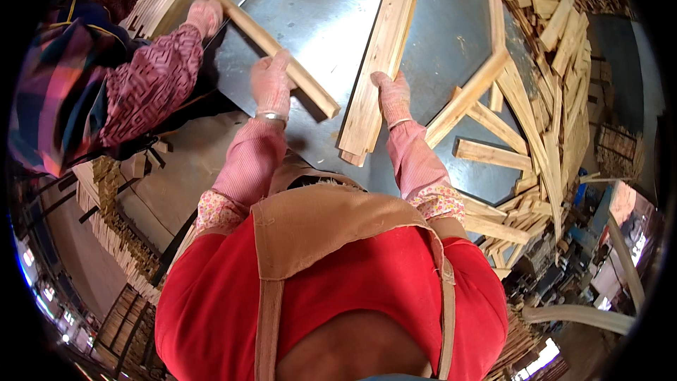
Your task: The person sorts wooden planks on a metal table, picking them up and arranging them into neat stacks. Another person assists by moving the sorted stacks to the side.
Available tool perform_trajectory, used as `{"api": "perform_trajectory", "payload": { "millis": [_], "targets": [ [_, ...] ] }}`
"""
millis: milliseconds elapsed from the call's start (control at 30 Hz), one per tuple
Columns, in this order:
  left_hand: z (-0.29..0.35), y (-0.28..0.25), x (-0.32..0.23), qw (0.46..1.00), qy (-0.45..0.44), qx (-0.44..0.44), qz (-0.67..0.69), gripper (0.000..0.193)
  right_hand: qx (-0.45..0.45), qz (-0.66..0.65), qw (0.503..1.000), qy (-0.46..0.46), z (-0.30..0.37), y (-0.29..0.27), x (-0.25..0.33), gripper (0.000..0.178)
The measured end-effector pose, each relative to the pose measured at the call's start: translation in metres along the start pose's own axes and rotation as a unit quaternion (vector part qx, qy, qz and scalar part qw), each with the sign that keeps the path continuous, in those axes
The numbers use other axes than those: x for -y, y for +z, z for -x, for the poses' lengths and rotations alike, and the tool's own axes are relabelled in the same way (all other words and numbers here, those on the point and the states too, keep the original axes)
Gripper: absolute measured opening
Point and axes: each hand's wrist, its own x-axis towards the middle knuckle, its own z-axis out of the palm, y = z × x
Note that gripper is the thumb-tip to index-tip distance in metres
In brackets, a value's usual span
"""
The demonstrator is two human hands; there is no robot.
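Left hand (271,86) grips a strip (305,82) slanting far-left; right hand (393,97) clasps boards (383,49) — pointing away, slightly rightward.

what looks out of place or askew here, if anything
The loose wood pieces on the right of the table lie askew, crossing at odd angles, unlike the parallel boards at the right hand.

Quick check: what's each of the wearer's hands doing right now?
Left hand: closed on a strip, its far end in a co-worker's hand.
Right hand: holding stacked boards.
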Motion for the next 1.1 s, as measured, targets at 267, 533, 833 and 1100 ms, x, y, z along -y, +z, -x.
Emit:
{"api": "perform_trajectory", "payload": {
  "millis": [267,533,833,1100],
  "targets": [
    [-0.041,0.129,-0.051,0.957,0.09,0.263,-0.081,0.044,-0.085,0.006,0.996,-0.018,0.024,-0.047,-0.021,0.052],
    [0.101,0.096,0.074,0.699,0.409,0.263,-0.524,0.093,0.012,0.491,0.861,-0.133,0.02,-0.087,0.048,0.059],
    [0.085,0.116,0.07,0.798,0.244,0.29,-0.469,0.09,-0.086,0.61,0.785,-0.063,0.001,-0.214,0.058,0.087],
    [0.085,0.115,0.073,0.835,0.236,0.315,-0.385,0.09,0.017,0.419,0.902,0.101,0.003,-0.097,0.061,0.13]
  ]
}}
